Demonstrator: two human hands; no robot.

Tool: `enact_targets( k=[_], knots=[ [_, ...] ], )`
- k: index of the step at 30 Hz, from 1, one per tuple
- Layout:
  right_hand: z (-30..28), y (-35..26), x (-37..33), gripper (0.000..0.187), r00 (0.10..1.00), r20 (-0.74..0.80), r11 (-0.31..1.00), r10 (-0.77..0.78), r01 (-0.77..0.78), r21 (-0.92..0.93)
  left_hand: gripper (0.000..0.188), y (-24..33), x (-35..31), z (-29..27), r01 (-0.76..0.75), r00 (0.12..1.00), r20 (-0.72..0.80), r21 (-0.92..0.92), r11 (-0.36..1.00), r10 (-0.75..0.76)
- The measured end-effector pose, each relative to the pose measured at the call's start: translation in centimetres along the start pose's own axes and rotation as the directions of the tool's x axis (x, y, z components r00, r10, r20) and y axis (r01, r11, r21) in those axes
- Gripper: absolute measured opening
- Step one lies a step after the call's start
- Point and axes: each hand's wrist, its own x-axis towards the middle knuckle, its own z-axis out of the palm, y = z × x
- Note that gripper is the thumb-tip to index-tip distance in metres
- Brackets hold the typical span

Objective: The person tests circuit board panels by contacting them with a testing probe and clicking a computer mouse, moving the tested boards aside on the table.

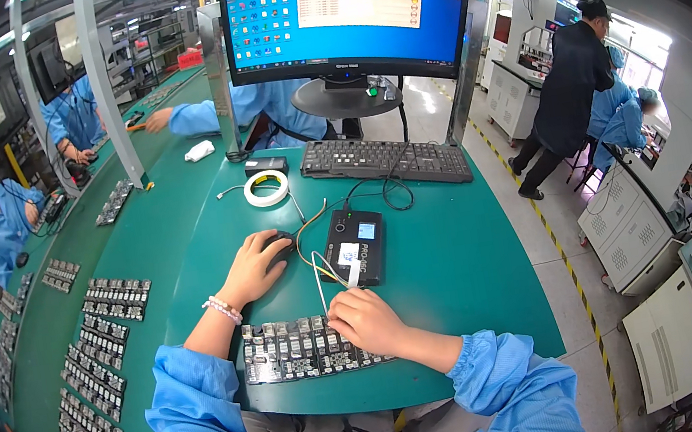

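My left hand (251,270) lies on a black computer mouse (280,245), its fingers curved over the near side. My right hand (367,318) is closed in a pinch on the end of a thin white cable (319,287), right above a row of circuit boards (280,351); the fingers hide the cable's tip. These boards lie side by side near the front edge of the green bench, dark with silvery metal parts. Just beyond my right hand sits a black handheld-style box (354,250) with a small lit screen, with wires running from it.
A monitor (343,73) stands at the back, with a black keyboard (383,161) before it. A roll of white tape (266,188) lies left of the keyboard. Several more rows of boards (96,369) cover the left side. Co-workers sit beyond; one person (569,89) stands at right.
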Motion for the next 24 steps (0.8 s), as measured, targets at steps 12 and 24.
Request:
enact_targets(
  k=[12,24],
  knots=[
    [-0.21,-0.38,0.22,0.01,1.0,0.004,1.0,0.014,-0.014,0.026,0.044,-0.08,-0.26,-0.09,0.005,1.0,0.005,0.01,1.0,-0.005],
    [-0.41,-0.53,0.48,0.009,1.0,0.002,1.0,-0.004,0.004,-0.012,0.044,-0.64,-0.33,0.35,0.008,1.0,0.005,0.003,1.0,-0.008]
  ],
)
